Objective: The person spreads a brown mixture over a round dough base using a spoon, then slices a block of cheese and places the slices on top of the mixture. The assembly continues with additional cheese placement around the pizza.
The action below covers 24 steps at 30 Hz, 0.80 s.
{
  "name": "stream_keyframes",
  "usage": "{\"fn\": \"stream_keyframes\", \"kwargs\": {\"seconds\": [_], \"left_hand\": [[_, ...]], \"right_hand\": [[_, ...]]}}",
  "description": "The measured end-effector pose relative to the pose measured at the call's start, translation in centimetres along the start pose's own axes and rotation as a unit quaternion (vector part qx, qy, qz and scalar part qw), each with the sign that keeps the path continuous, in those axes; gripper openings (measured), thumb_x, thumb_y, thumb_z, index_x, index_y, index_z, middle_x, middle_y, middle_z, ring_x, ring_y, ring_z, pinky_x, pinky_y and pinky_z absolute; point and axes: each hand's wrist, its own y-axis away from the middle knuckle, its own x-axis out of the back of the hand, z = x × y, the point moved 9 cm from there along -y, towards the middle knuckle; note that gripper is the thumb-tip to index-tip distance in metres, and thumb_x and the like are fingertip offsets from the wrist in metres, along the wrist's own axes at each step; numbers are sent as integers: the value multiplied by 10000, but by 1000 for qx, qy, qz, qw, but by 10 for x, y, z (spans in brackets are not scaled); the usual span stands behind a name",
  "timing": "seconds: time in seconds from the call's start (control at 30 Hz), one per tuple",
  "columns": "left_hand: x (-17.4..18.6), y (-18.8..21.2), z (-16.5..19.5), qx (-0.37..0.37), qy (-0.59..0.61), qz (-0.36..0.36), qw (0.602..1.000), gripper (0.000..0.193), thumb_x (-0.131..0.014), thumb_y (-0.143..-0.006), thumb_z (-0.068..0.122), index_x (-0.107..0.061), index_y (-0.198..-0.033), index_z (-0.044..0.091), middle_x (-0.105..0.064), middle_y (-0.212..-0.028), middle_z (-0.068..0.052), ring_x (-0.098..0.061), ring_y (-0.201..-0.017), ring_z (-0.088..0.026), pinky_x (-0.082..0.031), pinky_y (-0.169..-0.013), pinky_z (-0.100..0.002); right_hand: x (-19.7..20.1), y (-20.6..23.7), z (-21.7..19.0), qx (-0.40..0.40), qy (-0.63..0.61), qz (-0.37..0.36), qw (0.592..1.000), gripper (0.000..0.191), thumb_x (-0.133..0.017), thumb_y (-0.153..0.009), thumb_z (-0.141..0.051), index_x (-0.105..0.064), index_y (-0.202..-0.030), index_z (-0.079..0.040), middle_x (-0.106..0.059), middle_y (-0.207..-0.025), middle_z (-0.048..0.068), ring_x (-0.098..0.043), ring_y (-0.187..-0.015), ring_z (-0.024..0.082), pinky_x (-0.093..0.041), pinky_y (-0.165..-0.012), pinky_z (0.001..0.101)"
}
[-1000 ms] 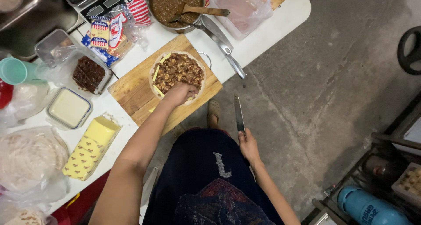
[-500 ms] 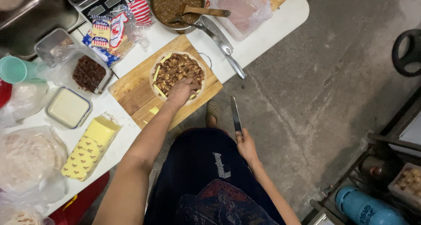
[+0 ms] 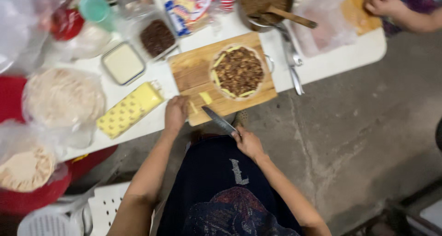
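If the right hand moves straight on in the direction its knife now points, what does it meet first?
Probably the wooden cutting board: the knife in the right hand points up-left over its near edge, toward the small cheese strips.

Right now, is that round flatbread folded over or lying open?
Open: the flatbread lies flat on the cutting board, its brown filling fully exposed.

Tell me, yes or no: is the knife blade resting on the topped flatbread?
No, the knife in the right hand lies at the board's near edge, apart from the flatbread.

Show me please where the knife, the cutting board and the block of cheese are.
knife (image 3: 217, 120), head view, middle of the blade.
cutting board (image 3: 191, 70), head view, bare wood on its left part.
block of cheese (image 3: 131, 108), head view, middle of the yellow wrapper.
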Motion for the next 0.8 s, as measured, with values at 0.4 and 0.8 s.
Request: {"fn": "stream_keyframes", "kwargs": {"seconds": [0.4,0.8], "left_hand": [[-32,41,-24,139,109,31,984,474,-775,-827,45,-629,-1273,-18,-616,-1209,-202,-634,-1048,-393,-525,-897,-424],[-42,47,-68,286,193,52,937,398,-813,-817,49,-665,-1183,-1,-760,-956,-117,-735,-804,-207,-587,-727,-342]], "right_hand": [[-31,-34,-7,-38,4,-55,998,297,-583,-953,-325,-665,-1184,-159,-739,-1112,186,-693,-1059,390,-527,-924,489],[-55,-46,-25,16,-52,-112,992,263,-625,-957,-296,-683,-1090,-76,-745,-1001,219,-718,-976,387,-537,-864,467]]}}
